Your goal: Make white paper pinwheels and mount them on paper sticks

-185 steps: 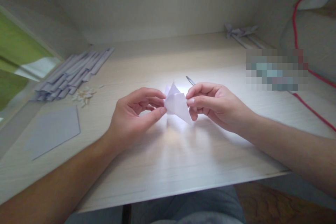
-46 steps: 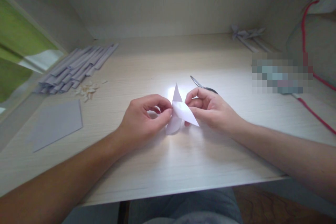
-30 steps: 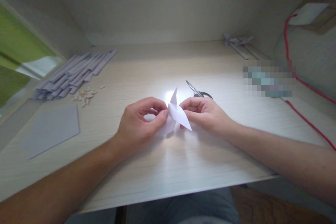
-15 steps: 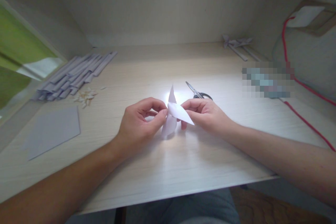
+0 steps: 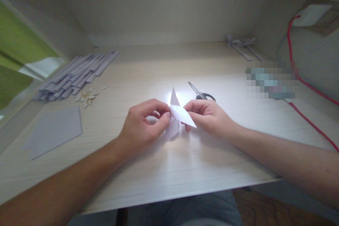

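A white paper pinwheel (image 5: 182,114) with curved, pointed blades is held just above the desk in front of me. My left hand (image 5: 148,118) pinches it near its centre between thumb and fingers. On the other side, my right hand (image 5: 205,113) has its thumb and fingers closed at the pinwheel's right part; one blade partly covers those fingertips. What lies between the fingers at the centre is too small to make out. Just beyond my right hand lies a pair of scissors (image 5: 198,91) with dark handles, its blades pointing away to the left.
Rolled paper tubes (image 5: 79,72) are piled at the left. Beside them lie small pale pieces (image 5: 88,96) and flat paper sheets (image 5: 57,130). Paper pinwheels on sticks (image 5: 241,44) rest at the back right. A red cable (image 5: 312,122) runs along the right side, near a blurred-out object (image 5: 271,81).
Both hands and the pinwheel keep almost the same pose. The whole view has shifted very slightly, with the desk things appearing a little further right.
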Available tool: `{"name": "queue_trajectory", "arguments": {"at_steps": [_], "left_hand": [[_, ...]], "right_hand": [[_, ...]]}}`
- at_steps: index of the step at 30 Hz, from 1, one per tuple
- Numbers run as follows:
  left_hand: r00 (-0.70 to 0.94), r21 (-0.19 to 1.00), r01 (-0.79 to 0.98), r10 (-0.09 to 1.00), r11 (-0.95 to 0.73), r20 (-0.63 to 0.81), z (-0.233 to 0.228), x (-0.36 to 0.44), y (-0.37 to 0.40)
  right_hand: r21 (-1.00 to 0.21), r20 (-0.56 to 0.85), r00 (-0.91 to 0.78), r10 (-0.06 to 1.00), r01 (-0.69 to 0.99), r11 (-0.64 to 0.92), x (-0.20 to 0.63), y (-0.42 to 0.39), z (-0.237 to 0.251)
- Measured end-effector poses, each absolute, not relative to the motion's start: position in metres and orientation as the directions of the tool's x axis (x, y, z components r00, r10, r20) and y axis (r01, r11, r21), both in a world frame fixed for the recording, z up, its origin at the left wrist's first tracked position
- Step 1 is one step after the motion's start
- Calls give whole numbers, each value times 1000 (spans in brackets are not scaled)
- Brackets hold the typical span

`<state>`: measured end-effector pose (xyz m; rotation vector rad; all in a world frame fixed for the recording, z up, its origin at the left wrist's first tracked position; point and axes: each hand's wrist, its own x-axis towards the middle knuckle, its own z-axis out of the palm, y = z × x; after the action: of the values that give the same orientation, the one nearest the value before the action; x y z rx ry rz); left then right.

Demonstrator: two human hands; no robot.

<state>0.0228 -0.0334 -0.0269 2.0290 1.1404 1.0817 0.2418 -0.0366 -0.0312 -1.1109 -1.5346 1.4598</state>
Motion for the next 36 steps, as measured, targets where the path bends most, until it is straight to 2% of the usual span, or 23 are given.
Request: {"name": "queue_trajectory", "arguments": {"at_steps": [10,14,24,36], "left_hand": [[334,705,464,843,-536,421,-24,22,-35],[334,706,466,845,-533,418,-23,22,-34],[359,724,443,845,-529,397,-24,22,-32],[376,738,430,846,-520,378,-24,20,-32]], "right_hand": [[-994,-64,-334,940,109,-29,240,-37,-31],[-994,-61,-336,940,106,-27,241,-38,-32],[-984,36,-337,941,154,93,243,-41,-34],[-986,33,-323,946,147,84,242,-44,-33]]}}
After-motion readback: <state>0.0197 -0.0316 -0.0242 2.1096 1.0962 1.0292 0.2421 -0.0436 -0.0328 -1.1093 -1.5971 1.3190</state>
